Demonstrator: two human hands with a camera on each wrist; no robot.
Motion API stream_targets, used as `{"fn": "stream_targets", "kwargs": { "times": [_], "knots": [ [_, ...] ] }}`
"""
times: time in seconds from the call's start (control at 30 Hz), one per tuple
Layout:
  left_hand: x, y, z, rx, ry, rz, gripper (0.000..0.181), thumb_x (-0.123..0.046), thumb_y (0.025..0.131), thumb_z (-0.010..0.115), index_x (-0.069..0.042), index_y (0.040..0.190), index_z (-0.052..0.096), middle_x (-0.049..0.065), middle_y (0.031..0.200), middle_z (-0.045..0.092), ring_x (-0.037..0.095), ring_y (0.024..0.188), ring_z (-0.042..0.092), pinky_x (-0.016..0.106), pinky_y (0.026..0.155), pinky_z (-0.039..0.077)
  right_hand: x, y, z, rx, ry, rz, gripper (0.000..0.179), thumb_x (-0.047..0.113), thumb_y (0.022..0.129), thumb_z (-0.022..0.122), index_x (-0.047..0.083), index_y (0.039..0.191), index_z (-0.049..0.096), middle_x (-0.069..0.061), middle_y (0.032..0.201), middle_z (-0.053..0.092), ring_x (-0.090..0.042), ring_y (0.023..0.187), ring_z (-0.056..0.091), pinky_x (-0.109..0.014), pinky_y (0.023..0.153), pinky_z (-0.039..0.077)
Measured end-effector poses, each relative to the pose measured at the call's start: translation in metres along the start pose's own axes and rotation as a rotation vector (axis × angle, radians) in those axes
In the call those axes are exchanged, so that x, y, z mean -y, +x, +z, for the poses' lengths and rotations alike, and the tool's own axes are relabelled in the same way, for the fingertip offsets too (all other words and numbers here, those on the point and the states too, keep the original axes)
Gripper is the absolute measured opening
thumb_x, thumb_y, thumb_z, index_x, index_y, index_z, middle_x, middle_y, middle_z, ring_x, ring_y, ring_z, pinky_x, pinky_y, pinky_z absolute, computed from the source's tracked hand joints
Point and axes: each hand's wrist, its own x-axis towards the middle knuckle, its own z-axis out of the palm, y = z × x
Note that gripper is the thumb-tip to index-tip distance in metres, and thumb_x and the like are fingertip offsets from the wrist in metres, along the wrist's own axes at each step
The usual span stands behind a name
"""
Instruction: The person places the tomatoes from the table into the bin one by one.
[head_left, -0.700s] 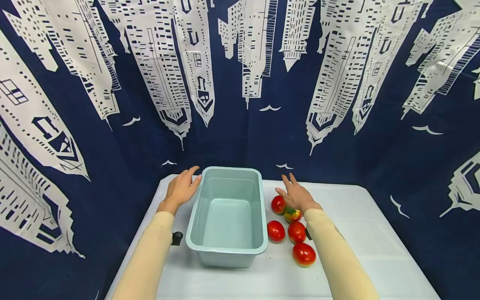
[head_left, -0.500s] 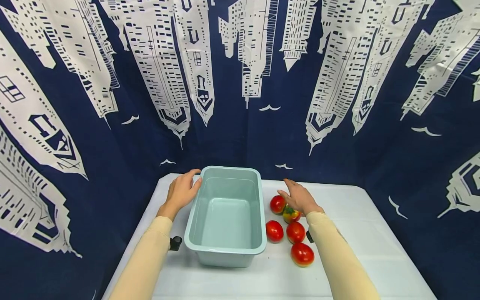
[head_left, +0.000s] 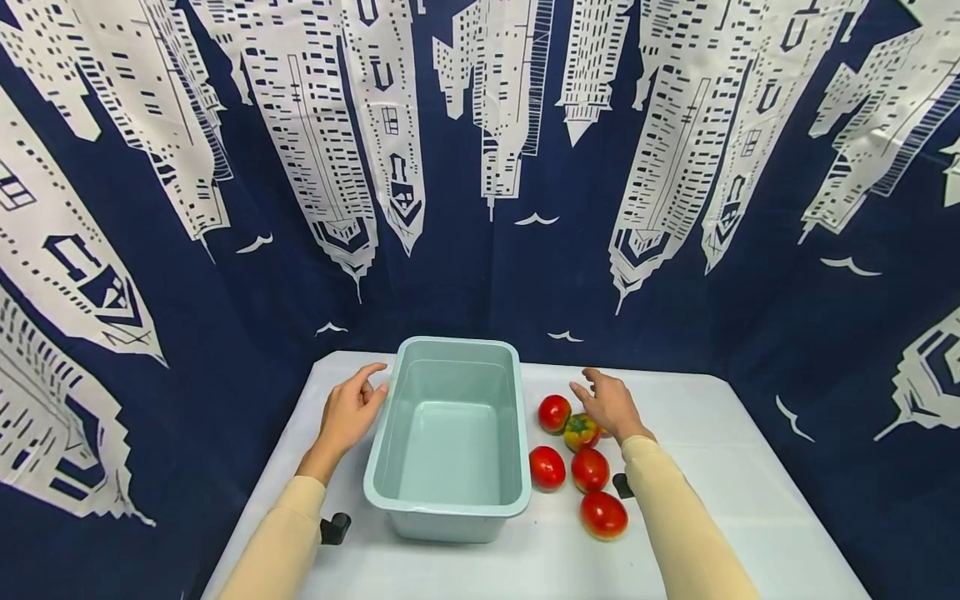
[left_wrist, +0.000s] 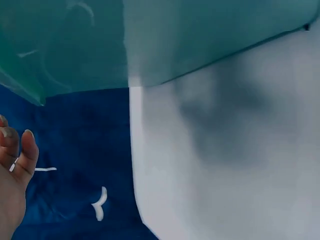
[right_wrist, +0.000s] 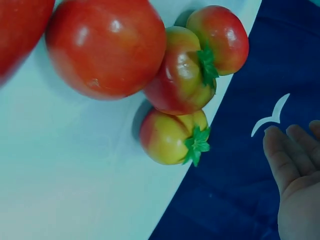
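A pale green plastic tub (head_left: 447,507) stands on the white table, nothing inside it. Just off its left rim, my left hand (head_left: 347,414) hovers with fingers loosely bent, holding nothing. In the left wrist view that hand (left_wrist: 15,180) is only partly visible, below the tub's side (left_wrist: 75,50). Right of the tub lie several red tomatoes (head_left: 547,468) and a yellow-red tomato (head_left: 581,432) with a green leafy top. My right hand (head_left: 612,406) hangs beside the far tomatoes, partly covering one; the right wrist view shows its fingers (right_wrist: 282,155) apart from the leafy tomato (right_wrist: 170,140).
A navy cloth (head_left: 491,283) printed with white buildings and birds hangs behind and around the table (head_left: 720,467). Black wrist-camera pieces (head_left: 335,528) stick out from both forearms.
My left hand has drawn back from the tub's left rim, toward me and leftward. My right hand has shifted slightly right and nearer, uncovering more of the leafy tomato. Tub and tomatoes stay put.
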Motion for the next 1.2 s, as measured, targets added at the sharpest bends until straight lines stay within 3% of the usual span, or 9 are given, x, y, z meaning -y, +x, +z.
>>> {"fn": "stream_targets", "kwargs": {
  "times": [0.13, 0.27, 0.4, 0.53, 0.7, 0.87, 1.03, 1.2],
  "knots": [
    [0.007, -0.015, -0.001, -0.031, -0.032, 0.022, 0.035, -0.017, 0.089, 0.065, -0.010, 0.123, 0.064, -0.003, 0.068, 0.047, 0.004, 0.052, 0.037, 0.024, 0.052, 0.033, -0.003, 0.001, 0.004, -0.020, 0.032, 0.021, 0.060, 0.043, 0.097, 0.050, 0.000, 0.140, 0.047, -0.024, 0.139, 0.054, -0.040, 0.117, 0.059, -0.053, 0.099, 0.045],
    [0.011, -0.026, -0.003, -0.025, -0.151, 0.056, 0.040, -0.014, 0.089, 0.064, -0.009, 0.128, 0.061, 0.000, 0.080, 0.050, 0.003, 0.055, 0.038, 0.022, 0.052, 0.035, -0.008, 0.001, 0.007, -0.053, 0.067, 0.061, 0.063, 0.042, 0.097, 0.050, 0.001, 0.143, 0.042, -0.025, 0.140, 0.052, -0.041, 0.118, 0.059, -0.054, 0.099, 0.045],
    [-0.006, -0.036, -0.013, 0.053, -0.279, 0.059, 0.045, -0.007, 0.091, 0.057, -0.004, 0.136, 0.054, 0.013, 0.095, 0.055, 0.010, 0.063, 0.050, 0.023, 0.054, 0.043, -0.017, 0.003, 0.013, -0.067, 0.130, 0.108, 0.066, 0.041, 0.097, 0.051, 0.000, 0.146, 0.035, -0.029, 0.141, 0.048, -0.043, 0.120, 0.056, -0.055, 0.099, 0.044],
    [-0.024, -0.046, -0.025, 0.111, -0.285, 0.039, 0.048, -0.005, 0.091, 0.055, 0.002, 0.138, 0.050, 0.024, 0.110, 0.056, 0.018, 0.074, 0.056, 0.026, 0.059, 0.047, -0.026, 0.002, 0.024, -0.090, 0.131, 0.121, 0.061, 0.033, 0.096, 0.054, -0.001, 0.144, 0.039, -0.030, 0.140, 0.049, -0.044, 0.123, 0.053, -0.056, 0.103, 0.040],
    [-0.002, -0.057, -0.013, 0.108, -0.278, 0.035, 0.048, -0.006, 0.093, 0.052, -0.003, 0.141, 0.049, 0.020, 0.129, 0.056, 0.021, 0.092, 0.059, 0.027, 0.069, 0.050, -0.041, -0.002, 0.036, -0.104, 0.123, 0.169, 0.054, 0.025, 0.094, 0.057, -0.002, 0.140, 0.044, -0.030, 0.139, 0.049, -0.046, 0.126, 0.048, -0.058, 0.107, 0.035],
    [0.016, -0.074, -0.001, 0.105, -0.380, 0.063, 0.048, -0.005, 0.096, 0.042, -0.004, 0.145, 0.044, 0.019, 0.139, 0.054, 0.033, 0.114, 0.061, 0.027, 0.086, 0.051, -0.058, -0.007, 0.044, -0.077, 0.167, 0.259, 0.057, 0.022, 0.093, 0.059, -0.004, 0.141, 0.042, -0.032, 0.144, 0.042, -0.049, 0.132, 0.039, -0.059, 0.110, 0.030],
    [0.020, -0.085, 0.008, 0.158, -0.509, 0.071, 0.051, -0.007, 0.099, 0.034, -0.004, 0.150, 0.035, 0.024, 0.141, 0.051, 0.029, 0.125, 0.056, 0.023, 0.098, 0.045, -0.069, -0.011, 0.046, -0.052, 0.240, 0.338, 0.062, 0.023, 0.093, 0.059, -0.004, 0.144, 0.036, -0.033, 0.145, 0.039, -0.051, 0.130, 0.040, -0.059, 0.105, 0.036],
    [0.019, -0.084, 0.012, 0.223, -0.586, 0.047, 0.057, -0.010, 0.098, 0.034, -0.009, 0.154, 0.026, 0.030, 0.143, 0.046, 0.021, 0.126, 0.055, 0.028, 0.091, 0.050, -0.080, -0.011, 0.042, -0.024, 0.309, 0.397, 0.072, 0.025, 0.092, 0.061, -0.003, 0.149, 0.027, -0.033, 0.149, 0.033, -0.051, 0.134, 0.036, -0.059, 0.104, 0.037]
  ]
}}
